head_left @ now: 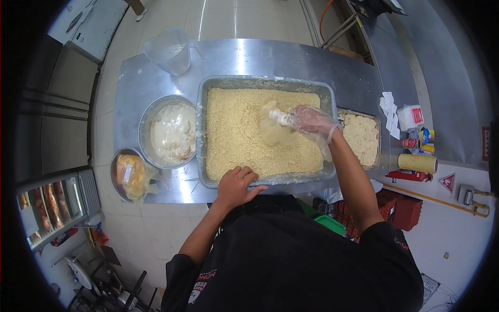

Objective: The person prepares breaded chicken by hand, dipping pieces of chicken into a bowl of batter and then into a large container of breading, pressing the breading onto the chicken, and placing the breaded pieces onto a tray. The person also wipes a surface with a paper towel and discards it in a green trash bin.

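Observation:
A grey rectangular tub (200, 151) full of pale yellow breadcrumbs (236, 130) stands on the metal table. Bare and curled over its near rim is my left hand (237, 184), with the thumb stretched along the outside. My right hand (311, 124), in a clear plastic glove, is over the crumbs right of the middle. White coating covers its fingertips, and a blur of crumbs hides what they hold, if anything. Left of the tub, a round metal bowl (141, 130) contains white batter (169, 127) with pieces in it. To the right, a tray (379, 140) holds crumb-coated pieces (360, 136).
A clear plastic jug (174, 54) stands at the table's far left. A smaller metal bowl (114, 179) with a bagged orange-yellow item (134, 174) is near the left edge. Paper pieces (389, 112), small cans (409, 143) and a yellowish roll (418, 163) lie at the right.

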A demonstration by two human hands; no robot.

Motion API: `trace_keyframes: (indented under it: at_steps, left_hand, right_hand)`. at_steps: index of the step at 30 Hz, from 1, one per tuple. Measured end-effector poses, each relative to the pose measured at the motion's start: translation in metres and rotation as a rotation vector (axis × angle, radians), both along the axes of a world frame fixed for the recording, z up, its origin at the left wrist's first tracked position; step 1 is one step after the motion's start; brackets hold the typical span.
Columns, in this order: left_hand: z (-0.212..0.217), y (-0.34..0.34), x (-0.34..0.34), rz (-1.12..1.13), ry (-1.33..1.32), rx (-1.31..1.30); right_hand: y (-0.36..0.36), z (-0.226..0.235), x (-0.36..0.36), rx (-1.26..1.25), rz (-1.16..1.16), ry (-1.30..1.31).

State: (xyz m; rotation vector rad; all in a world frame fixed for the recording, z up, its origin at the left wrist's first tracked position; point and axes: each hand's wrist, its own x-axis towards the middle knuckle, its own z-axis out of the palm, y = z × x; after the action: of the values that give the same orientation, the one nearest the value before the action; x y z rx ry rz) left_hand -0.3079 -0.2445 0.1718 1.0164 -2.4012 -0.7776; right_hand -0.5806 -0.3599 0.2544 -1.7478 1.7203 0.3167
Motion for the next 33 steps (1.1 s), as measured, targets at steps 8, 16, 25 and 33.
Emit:
trace_keyframes:
  at_steps: [8, 16, 25, 33]
  left_hand:
    - [0.0, 0.004, -0.01, -0.045, -0.065, 0.16]
    - [0.002, 0.003, -0.008, -0.004, 0.006, -0.087]
    - [-0.001, 0.002, -0.003, -0.014, -0.04, -0.065]
    - [0.012, 0.003, -0.004, -0.004, -0.044, -0.006]
  right_hand:
    - [0.075, -0.196, -0.089, -0.448, 0.128, 0.536]
    - [0.068, -0.147, -0.067, 0.285, -0.096, -0.047]
    - [0.066, -0.087, -0.029, 0.416, -0.746, -0.569]
    - [0.079, -0.161, -0.063, 0.169, -0.734, -0.991]
